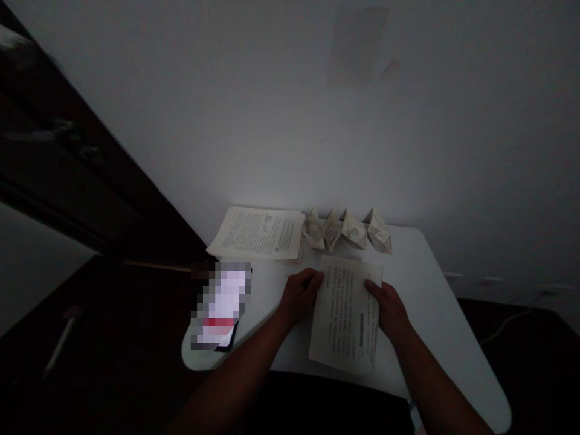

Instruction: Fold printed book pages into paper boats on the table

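Note:
A printed sheet of paper is held upright-long in front of me, slightly tilted above the white table. My left hand grips its upper left edge, fingers curled and thumb at the margin. On the opposite edge, my right hand pinches the sheet with the thumb on top; its other fingers are hidden beneath. Just beyond the sheet stand several folded paper boats in a row, made from similar printed pages.
A stack of printed pages lies at the table's back left, against the wall. Nearer me is a lit phone with a blurred screen. The white table has rounded corners. A dark door stands at the left.

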Demonstrator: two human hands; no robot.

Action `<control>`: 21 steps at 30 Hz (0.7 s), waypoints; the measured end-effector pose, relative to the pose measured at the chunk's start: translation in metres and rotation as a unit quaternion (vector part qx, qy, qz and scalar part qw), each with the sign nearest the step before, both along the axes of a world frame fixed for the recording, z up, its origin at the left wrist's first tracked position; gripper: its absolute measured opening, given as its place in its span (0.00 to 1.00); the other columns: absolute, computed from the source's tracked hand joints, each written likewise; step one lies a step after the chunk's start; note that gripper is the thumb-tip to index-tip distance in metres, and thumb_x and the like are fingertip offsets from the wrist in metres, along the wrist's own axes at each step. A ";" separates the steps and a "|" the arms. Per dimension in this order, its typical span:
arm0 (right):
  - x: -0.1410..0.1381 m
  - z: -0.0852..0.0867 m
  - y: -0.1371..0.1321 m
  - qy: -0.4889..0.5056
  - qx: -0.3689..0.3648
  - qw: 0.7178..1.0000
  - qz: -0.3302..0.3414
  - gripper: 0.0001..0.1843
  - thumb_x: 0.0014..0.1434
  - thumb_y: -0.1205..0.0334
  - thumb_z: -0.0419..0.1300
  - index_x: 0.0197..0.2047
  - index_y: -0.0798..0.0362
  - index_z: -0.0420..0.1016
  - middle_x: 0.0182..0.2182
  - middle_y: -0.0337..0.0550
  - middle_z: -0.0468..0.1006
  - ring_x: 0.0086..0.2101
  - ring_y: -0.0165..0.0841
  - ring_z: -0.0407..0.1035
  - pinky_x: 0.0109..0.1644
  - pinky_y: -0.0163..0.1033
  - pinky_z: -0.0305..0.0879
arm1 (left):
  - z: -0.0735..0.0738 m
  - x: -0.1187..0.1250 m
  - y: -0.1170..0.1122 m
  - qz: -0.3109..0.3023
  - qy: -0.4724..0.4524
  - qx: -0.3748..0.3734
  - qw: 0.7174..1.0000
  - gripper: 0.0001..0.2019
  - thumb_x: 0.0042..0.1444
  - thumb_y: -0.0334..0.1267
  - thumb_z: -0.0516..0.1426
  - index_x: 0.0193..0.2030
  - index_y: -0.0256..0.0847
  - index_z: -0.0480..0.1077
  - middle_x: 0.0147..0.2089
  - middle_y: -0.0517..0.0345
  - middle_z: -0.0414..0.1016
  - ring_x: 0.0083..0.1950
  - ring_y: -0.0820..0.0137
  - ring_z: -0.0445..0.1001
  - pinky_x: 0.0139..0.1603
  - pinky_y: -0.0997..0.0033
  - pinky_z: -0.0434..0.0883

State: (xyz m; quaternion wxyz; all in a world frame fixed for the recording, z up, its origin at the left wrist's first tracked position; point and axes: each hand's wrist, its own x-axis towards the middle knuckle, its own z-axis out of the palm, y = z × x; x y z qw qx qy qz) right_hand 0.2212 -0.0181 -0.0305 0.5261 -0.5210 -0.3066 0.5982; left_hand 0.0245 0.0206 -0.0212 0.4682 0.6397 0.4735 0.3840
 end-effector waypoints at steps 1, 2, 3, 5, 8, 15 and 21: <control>0.000 0.000 0.000 -0.002 0.001 1.000 0.002 0.26 0.44 0.44 0.65 0.39 0.57 0.77 0.29 0.50 0.81 0.33 0.46 0.75 0.35 0.45 0.72 | -0.001 0.000 0.000 0.002 0.000 0.000 1.000 0.18 0.56 0.50 0.49 0.26 0.36 0.67 0.23 0.64 0.62 0.26 0.76 0.60 0.27 0.77 0.58; 0.000 0.000 0.000 -0.002 0.001 1.000 0.003 0.26 0.44 0.44 0.65 0.39 0.57 0.77 0.28 0.49 0.81 0.32 0.46 0.75 0.36 0.45 0.72 | -0.001 0.000 0.000 0.003 0.001 0.001 1.000 0.18 0.56 0.50 0.49 0.26 0.36 0.67 0.23 0.64 0.62 0.26 0.76 0.60 0.27 0.77 0.58; 0.000 0.000 -0.001 -0.001 0.001 1.000 0.003 0.26 0.44 0.45 0.65 0.39 0.57 0.77 0.27 0.49 0.81 0.32 0.46 0.75 0.36 0.46 0.72 | -0.001 0.000 0.000 0.004 0.003 0.002 1.000 0.18 0.56 0.50 0.50 0.26 0.36 0.67 0.23 0.64 0.62 0.26 0.76 0.60 0.27 0.77 0.58; 0.000 0.001 -0.001 0.002 -0.002 1.000 0.001 0.26 0.43 0.45 0.65 0.38 0.58 0.77 0.25 0.49 0.80 0.31 0.46 0.75 0.36 0.46 0.72 | -0.001 -0.001 0.000 0.006 0.003 0.002 1.000 0.19 0.56 0.50 0.50 0.26 0.36 0.67 0.22 0.65 0.62 0.26 0.76 0.59 0.27 0.77 0.57; 0.000 0.002 -0.001 0.007 -0.005 1.000 -0.003 0.27 0.41 0.44 0.66 0.37 0.58 0.77 0.24 0.48 0.80 0.30 0.46 0.75 0.35 0.46 0.72 | -0.001 -0.001 0.000 0.008 0.001 0.004 1.000 0.19 0.56 0.50 0.50 0.26 0.36 0.67 0.22 0.65 0.60 0.25 0.77 0.59 0.26 0.78 0.56; 0.000 0.000 -0.001 0.013 -0.013 1.000 -0.007 0.25 0.42 0.46 0.66 0.37 0.58 0.77 0.29 0.49 0.81 0.31 0.45 0.75 0.34 0.45 0.72 | -0.001 -0.001 -0.001 0.012 0.008 0.017 1.000 0.19 0.56 0.48 0.50 0.24 0.35 0.66 0.21 0.66 0.59 0.25 0.77 0.57 0.25 0.78 0.55; -0.002 0.003 -0.001 0.007 -0.006 1.000 0.001 0.27 0.43 0.46 0.65 0.40 0.58 0.76 0.31 0.51 0.81 0.33 0.46 0.75 0.36 0.46 0.72 | -0.001 -0.001 -0.002 0.008 0.016 0.030 0.999 0.19 0.57 0.48 0.49 0.24 0.35 0.66 0.19 0.66 0.58 0.23 0.78 0.57 0.23 0.78 0.54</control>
